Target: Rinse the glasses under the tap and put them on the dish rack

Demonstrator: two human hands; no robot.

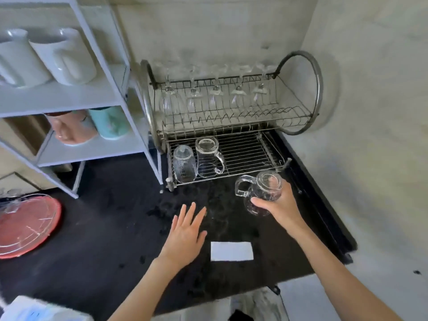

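My right hand grips a clear glass mug with a handle, held upside down just in front of the dish rack's lower tier. On that tier stand a ribbed tumbler and a second glass mug, both upside down at the left. Several stemmed glasses hang bowl-down from the rack's upper tier. My left hand hovers flat over the black counter with fingers spread, holding nothing. No tap is in view.
A white shelf unit with white jugs and pastel cups stands left of the rack. A red tray with glassware lies at the far left. A white card rests on the wet black counter. Walls close in behind and right.
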